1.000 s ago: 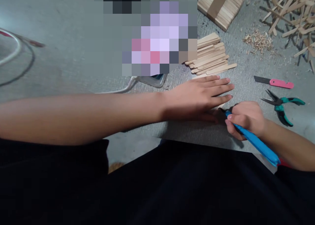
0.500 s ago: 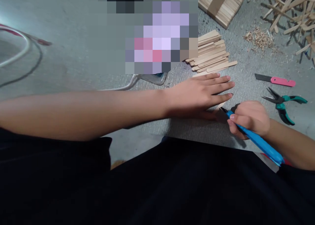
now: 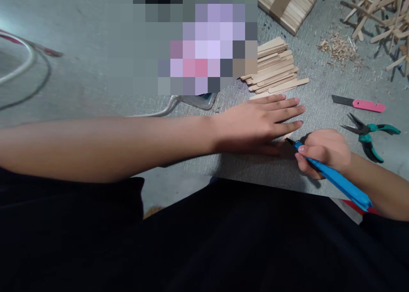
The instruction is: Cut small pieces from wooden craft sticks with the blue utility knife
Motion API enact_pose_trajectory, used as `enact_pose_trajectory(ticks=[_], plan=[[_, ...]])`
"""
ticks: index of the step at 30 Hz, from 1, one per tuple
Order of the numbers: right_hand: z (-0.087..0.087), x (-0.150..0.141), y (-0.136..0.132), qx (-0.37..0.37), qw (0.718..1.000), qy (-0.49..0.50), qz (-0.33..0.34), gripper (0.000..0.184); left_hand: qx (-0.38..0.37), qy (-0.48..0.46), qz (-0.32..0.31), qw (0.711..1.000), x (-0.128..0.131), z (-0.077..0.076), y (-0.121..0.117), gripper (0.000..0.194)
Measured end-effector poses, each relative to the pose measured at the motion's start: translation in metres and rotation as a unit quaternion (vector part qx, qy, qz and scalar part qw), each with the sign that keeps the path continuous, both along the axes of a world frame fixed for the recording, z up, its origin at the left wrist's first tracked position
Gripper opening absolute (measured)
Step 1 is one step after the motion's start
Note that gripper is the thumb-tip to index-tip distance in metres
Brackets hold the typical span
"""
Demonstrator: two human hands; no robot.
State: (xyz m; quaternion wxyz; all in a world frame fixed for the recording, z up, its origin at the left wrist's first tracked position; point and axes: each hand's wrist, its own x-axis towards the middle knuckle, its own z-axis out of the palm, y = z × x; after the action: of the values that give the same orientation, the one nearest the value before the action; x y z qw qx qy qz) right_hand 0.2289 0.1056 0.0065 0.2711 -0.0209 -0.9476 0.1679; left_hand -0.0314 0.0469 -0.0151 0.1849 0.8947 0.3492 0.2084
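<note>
My left hand [image 3: 255,119] lies flat on the grey table with its fingers spread. A small end of a wooden craft stick [image 3: 288,135] shows between its index finger and thumb; the rest is hidden under the hand. My right hand [image 3: 326,151] is closed around a blue utility knife [image 3: 340,181], which slants up and left. The knife's dark tip is at the visible end of the stick, close to the left thumb; whether it touches the wood I cannot tell. Just beyond my left fingers lies a loose pile of craft sticks [image 3: 275,70].
A banded bundle of sticks [image 3: 300,4] lies at the back. Wood shavings [image 3: 340,47] and tangled sticks [image 3: 383,11] are at the far right. Nearer are a pink-handled knife [image 3: 367,105] and green-handled pliers [image 3: 366,134]. A white cable [image 3: 28,55] curves at left. A blurred patch covers the top middle.
The blue knife's rear end has shifted slightly right and up in my right hand, while its tip stays almost in place. My left hand has not moved.
</note>
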Motion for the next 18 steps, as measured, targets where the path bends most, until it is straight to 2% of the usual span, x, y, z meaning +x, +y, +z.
enact_pose_trajectory(ticks=[8, 13, 18], plan=[[0.009, -0.005, 0.002, 0.045, 0.999, -0.021, 0.021, 0.018, 0.010, 0.017, 0.005, 1.000, -0.001, -0.003, 0.000, 0.056], [0.016, -0.010, -0.004, 0.096, 0.993, -0.022, 0.063, 0.021, -0.001, 0.004, -0.002, 1.000, -0.002, -0.004, 0.000, 0.063], [0.020, -0.014, -0.002, 0.085, 0.993, -0.033, 0.078, 0.024, -0.011, -0.017, -0.005, 1.000, -0.002, -0.006, 0.000, 0.064]])
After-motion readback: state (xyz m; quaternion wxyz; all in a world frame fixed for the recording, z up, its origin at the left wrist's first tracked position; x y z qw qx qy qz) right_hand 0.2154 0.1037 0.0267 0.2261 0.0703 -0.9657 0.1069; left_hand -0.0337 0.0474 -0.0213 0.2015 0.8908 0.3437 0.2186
